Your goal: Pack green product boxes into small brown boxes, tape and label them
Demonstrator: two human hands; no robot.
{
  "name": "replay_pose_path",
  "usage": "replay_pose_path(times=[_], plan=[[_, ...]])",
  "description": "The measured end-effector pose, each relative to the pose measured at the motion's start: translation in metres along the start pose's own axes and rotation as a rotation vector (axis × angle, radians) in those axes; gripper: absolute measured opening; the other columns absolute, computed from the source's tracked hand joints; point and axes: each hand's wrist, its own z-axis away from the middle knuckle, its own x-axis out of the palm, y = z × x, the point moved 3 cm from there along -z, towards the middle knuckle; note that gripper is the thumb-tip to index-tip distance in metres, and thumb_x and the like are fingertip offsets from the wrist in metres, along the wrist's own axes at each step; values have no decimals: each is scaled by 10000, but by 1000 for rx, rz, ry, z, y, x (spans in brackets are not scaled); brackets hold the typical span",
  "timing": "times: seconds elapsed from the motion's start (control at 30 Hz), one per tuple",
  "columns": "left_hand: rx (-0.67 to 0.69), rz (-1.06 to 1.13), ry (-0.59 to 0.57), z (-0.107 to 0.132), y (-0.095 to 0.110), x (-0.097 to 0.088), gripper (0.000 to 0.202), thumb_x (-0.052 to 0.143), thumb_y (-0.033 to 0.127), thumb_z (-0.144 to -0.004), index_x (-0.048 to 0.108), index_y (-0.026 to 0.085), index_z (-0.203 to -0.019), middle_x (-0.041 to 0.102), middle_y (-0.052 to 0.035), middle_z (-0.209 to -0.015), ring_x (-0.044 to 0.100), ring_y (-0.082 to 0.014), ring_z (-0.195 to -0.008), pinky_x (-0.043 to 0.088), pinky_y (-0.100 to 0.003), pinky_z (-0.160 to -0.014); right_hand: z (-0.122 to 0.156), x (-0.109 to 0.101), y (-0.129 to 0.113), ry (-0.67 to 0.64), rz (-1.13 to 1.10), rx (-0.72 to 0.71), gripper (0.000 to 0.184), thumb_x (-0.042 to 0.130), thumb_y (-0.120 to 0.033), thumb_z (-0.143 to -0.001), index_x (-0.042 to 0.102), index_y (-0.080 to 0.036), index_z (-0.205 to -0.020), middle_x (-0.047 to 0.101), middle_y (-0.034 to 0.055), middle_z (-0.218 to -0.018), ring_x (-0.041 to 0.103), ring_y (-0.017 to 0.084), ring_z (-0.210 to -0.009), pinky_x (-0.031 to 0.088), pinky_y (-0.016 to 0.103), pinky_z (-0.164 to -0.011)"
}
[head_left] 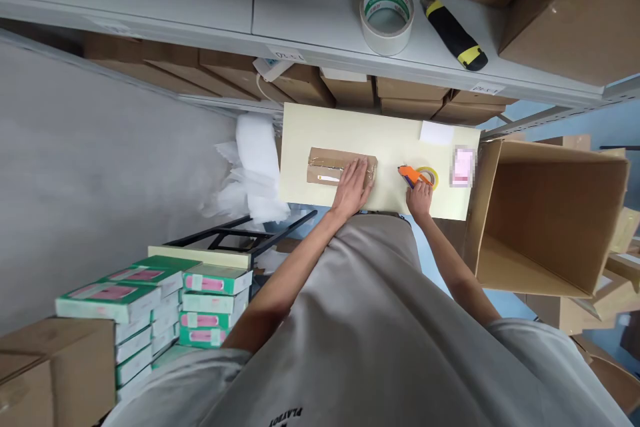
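Note:
A small brown cardboard parcel point(330, 165), wrapped in clear tape, lies on a pale yellow table point(385, 140). My left hand point(354, 187) rests flat on the parcel's right end, fingers stretched out. My right hand point(419, 197) is closed round the handle of an orange tape dispenser point(419, 177) with a yellowish roll, which sits on the table right of the parcel.
A large open cardboard box point(545, 213) stands to the right. A white tape roll point(387, 19) and a black-yellow utility knife point(454, 33) lie on the grey shelf above. Stacked green-and-pink boxes point(165, 300) sit lower left; white foam wrap point(253, 167) lies left of the table.

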Motion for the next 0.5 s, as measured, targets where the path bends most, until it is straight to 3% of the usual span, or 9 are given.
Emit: replay_pose_path(times=[0.13, 0.3, 0.4, 0.5], plan=[[-78, 15, 68, 3, -10, -7, 838, 438, 594, -1170, 297, 121, -1847, 414, -202, -1870, 262, -383, -1805, 196, -614, -1493, -9, 1, -4, -50, -13, 70, 446, 428, -272, -1129, 640, -33, -1440, 743, 340, -1318, 675, 417, -1366, 423, 677, -1309], [-183, 173, 231, 3, -17, -25, 886, 517, 773, -1107, 485, 166, -1751, 514, -220, -1804, 383, -404, -1754, 276, -617, -1465, -8, -23, -17, -49, -34, 59, 484, 445, -419, -1161, 641, -68, -1431, 760, 307, -1323, 700, 425, -1310, 504, 648, -1225], [-208, 346, 258, 1, -8, -36, 795, 544, 791, -1101, 609, 215, -1646, 677, -204, -1653, 595, -379, -1603, 437, -593, -1379, 3, -42, -41, -9, -80, -69, 526, 420, -486, -1174, 649, -77, -1412, 761, 289, -1296, 705, 409, -1224, 561, 624, -1143], [-116, 475, 263, -1, 10, -55, 701, 587, 761, -1107, 670, 245, -1574, 731, -173, -1577, 678, -334, -1501, 526, -533, -1298, 19, -59, -74, 44, -122, -262, 494, 410, -530, -1190, 675, -138, -1335, 771, 246, -1214, 703, 397, -1168, 590, 631, -1100]])
